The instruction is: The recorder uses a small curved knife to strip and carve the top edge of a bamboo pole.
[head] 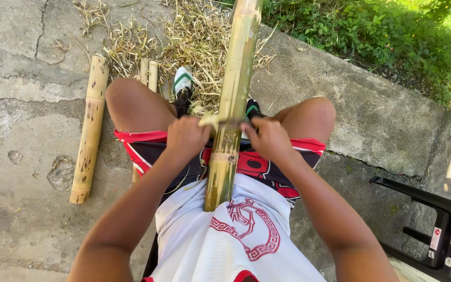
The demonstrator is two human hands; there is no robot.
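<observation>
Closest in, the person's white shirt (236,245) with its red emblem fills the bottom of the view, and the near end of a long bamboo pole (232,104) rests against it at the lap. The pole runs straight away from the body, between the knees, its long axis pointing out past the feet toward the grass (371,36).

Both hands sit level with each other, one on either side of the pole. The left hand (186,138) is clenched just left of it, the right hand (270,138) clenched just right of it, and they look to be gripping the two ends of a blade (216,120) laid crosswise over the pole; the tool is mostly hidden by the fingers, so its exact kind is unclear. Neither hand is nearer than the other.

Well out to the left of the left fingers, a shorter bamboo piece (90,130) lies on the concrete floor (22,156). Beyond the fingers, dry shavings (194,36) are heaped by a shoe (182,83). A black plastic chair (439,230) stands off to the right.
</observation>
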